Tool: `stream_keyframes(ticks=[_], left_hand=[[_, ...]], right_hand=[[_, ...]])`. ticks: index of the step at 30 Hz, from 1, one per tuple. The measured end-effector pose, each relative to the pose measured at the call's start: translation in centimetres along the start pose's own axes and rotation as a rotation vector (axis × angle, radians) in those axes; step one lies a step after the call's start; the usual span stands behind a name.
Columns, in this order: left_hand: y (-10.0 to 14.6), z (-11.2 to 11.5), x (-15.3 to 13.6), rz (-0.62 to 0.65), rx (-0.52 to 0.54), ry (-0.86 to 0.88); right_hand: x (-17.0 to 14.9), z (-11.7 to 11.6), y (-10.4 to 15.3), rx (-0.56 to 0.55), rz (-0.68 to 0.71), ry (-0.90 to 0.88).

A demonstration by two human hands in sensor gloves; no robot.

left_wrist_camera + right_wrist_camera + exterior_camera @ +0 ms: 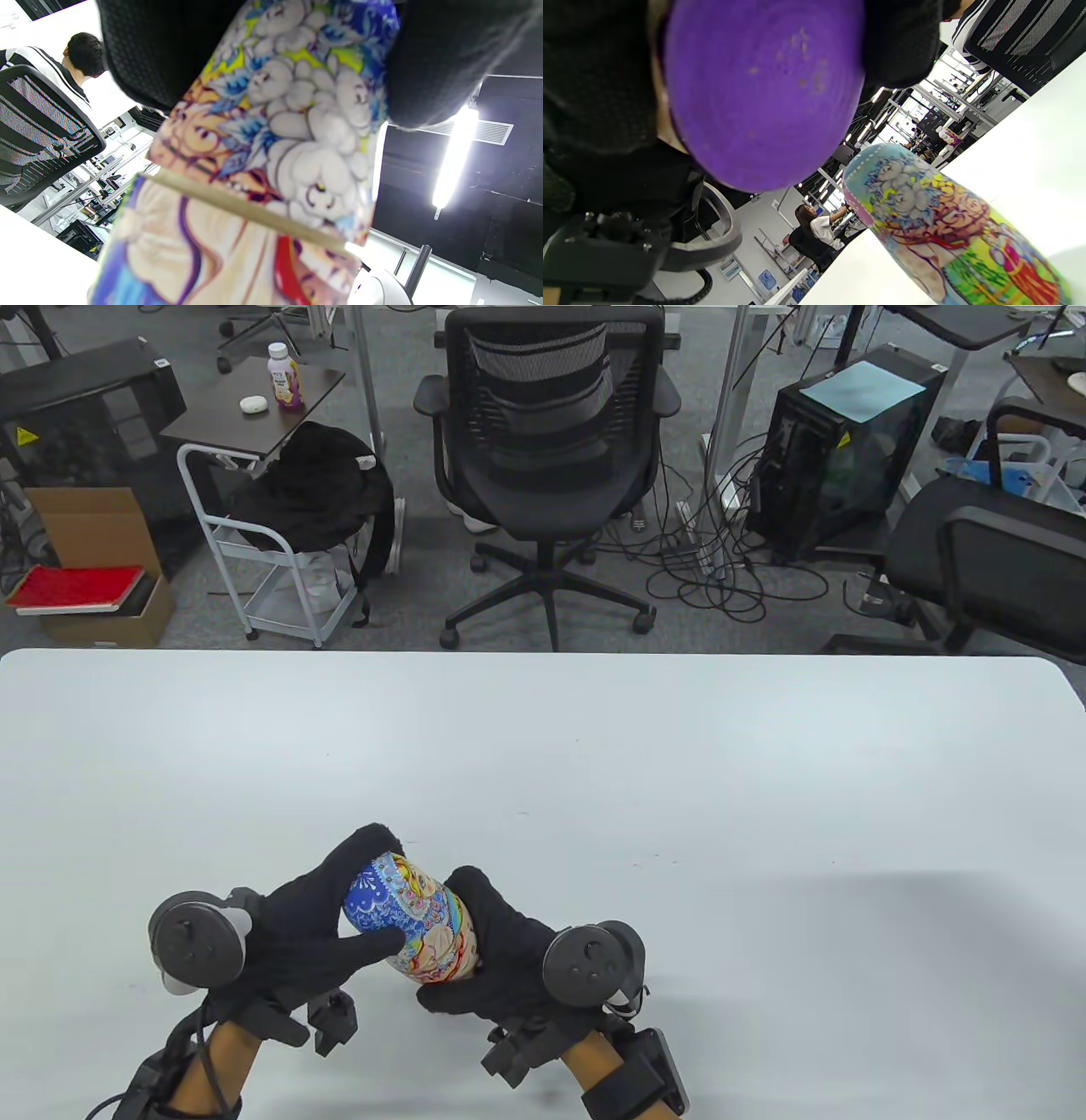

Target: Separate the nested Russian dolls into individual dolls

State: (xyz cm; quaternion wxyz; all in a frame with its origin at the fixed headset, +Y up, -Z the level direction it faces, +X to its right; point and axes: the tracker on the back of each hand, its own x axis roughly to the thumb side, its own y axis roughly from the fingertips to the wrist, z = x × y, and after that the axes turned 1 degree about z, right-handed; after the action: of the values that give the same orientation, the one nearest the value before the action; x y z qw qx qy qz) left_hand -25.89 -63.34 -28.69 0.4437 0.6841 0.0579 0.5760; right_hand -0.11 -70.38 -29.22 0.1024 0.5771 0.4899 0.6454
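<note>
A brightly painted wooden nesting doll (413, 925), blue, yellow and red with white flowers, lies tilted above the near part of the white counter (679, 780), gripped between both black-gloved hands. The left hand (314, 925) wraps its blue top end, thumb across the front; the right hand (501, 959) clasps the lower end. The left wrist view shows a bare wooden seam (246, 207) between the halves.

White table (594, 746), painted doll (950, 237) standing on it in the right wrist view
</note>
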Motion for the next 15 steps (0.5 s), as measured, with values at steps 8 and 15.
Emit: stream_keyframes(ticks=[8, 15], left_hand=[[0.1, 0.4, 0.2, 0.014, 0.0, -0.047], [0.1, -0.8, 0.7, 0.028, 0.085, -0.019]], right_hand=[[-0.3, -0.1, -0.1, 0.016, -0.029, -0.013], [0.0, -0.3, -0.2, 0.056, -0.015, -0.064]])
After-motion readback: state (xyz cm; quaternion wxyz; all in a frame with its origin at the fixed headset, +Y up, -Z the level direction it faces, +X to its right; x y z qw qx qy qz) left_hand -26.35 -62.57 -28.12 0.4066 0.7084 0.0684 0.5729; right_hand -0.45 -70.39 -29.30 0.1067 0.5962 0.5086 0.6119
